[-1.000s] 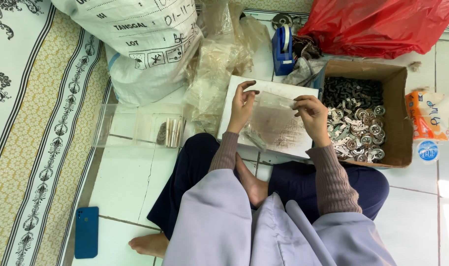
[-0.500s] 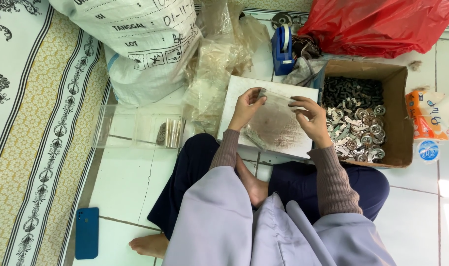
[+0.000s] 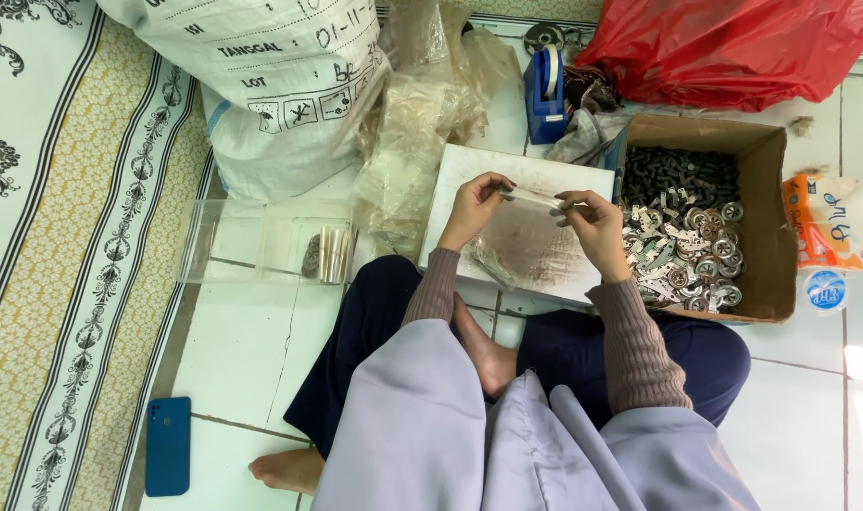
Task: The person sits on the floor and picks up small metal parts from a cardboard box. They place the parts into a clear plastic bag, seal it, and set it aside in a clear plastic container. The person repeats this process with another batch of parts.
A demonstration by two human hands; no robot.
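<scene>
My left hand and right hand now pinch, fingers closed, the mouth of a small clear plastic bag, lifted off the white board; brown cardboard box of metal parts at three o'clock.

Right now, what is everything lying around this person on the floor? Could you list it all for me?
small plastic bag: one, clear, pinched between both hands above the board
board: one, white, on the floor before the knees
cardboard box: one, brown, to the right, holding many small grey and silver metal parts
tape dispenser: one, blue, behind the board
red bag: one, top right
sack: one, white, top left
clear bags pile: a heap, beside the sack
clear tray: one, left of the board
phone: one, blue, bottom left
rug: one, patterned cream and yellow, left
left hand: on the bag's left end
right hand: on its right end
</scene>
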